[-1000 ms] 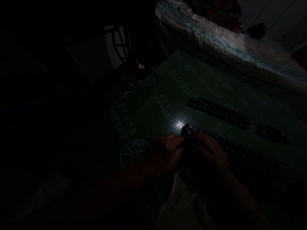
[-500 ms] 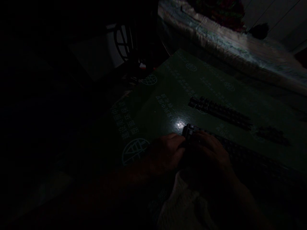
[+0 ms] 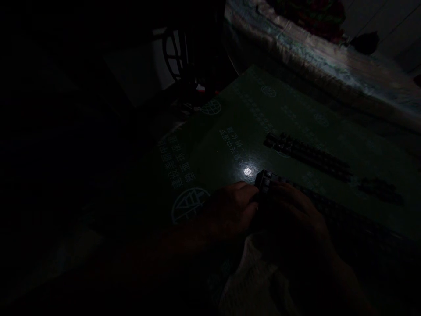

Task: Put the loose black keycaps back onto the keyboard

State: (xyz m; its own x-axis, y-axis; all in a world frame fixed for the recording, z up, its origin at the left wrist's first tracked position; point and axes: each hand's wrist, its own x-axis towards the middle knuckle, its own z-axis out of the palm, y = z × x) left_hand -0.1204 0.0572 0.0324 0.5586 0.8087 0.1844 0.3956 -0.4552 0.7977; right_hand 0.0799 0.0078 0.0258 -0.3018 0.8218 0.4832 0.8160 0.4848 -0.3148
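The scene is very dark. A black keyboard (image 3: 329, 206) lies on a green printed mat (image 3: 237, 131). My left hand (image 3: 230, 210) is curled against the keyboard's left end. My right hand (image 3: 292, 210) rests on the keys near that same end, fingers bent. What the fingers hold, if anything, is hidden in the dark. A pale cloth (image 3: 256, 281) lies under my wrists.
Rows of loose dark keycaps (image 3: 305, 151) lie on the mat beyond the keyboard, with a smaller group (image 3: 381, 191) to the right. A dark chair frame (image 3: 177, 57) stands at the back left. A cloth-covered ledge (image 3: 312, 57) runs along the back right.
The view has shifted slightly, so everything sits a little further right. Both hands stay at the keyboard's left end.
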